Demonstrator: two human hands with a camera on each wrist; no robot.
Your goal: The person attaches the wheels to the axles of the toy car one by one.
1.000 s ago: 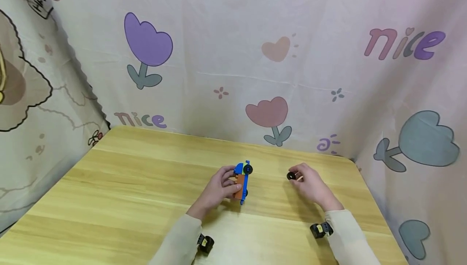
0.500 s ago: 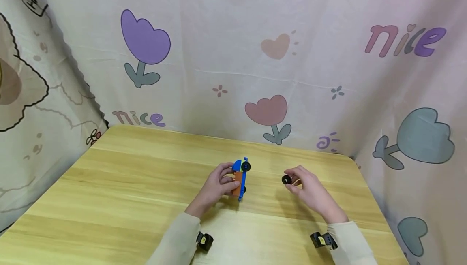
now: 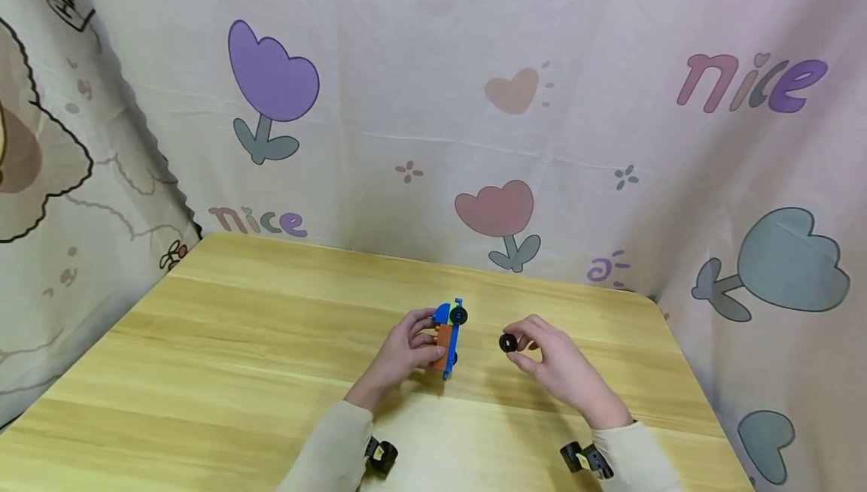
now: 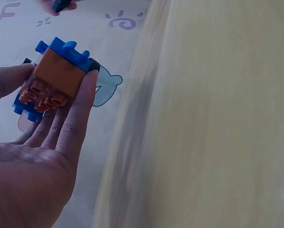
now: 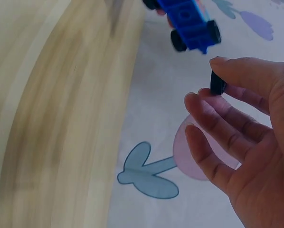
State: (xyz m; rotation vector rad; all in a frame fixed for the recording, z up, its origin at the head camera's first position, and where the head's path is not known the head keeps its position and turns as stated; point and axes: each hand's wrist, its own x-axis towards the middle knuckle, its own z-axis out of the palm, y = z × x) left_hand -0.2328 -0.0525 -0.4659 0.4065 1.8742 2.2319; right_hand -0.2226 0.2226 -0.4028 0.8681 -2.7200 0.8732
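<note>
My left hand (image 3: pixel 400 358) grips a toy truck (image 3: pixel 445 345) built of bricks, its orange block (image 4: pixel 60 73) between thumb and fingers. The truck stands on end in the head view, blue cab away from me and black wheels facing right. In the right wrist view its blue underside (image 5: pixel 187 19) shows, with several wheels fitted. To the right of the truck, my right hand (image 3: pixel 562 375) pinches a small black toy tyre (image 3: pixel 503 343) between thumb and fingertips. A gap separates tyre and truck. From the right wrist, the tyre (image 5: pixel 215 84) appears edge-on, the other fingers loosely bent.
Beneath both hands lies a wood-grain table (image 3: pixel 223 341). A pale curtain (image 3: pixel 379 101) printed with flowers hangs along its back edge and sides. Black wrist cameras (image 3: pixel 382 456) sit on both cream sleeves (image 3: pixel 328 447).
My right hand has carried the tyre leftward and slightly nearer to me, narrowing the gap to the truck. The tyre's hole now faces the camera more. My left hand stays nearly still.
</note>
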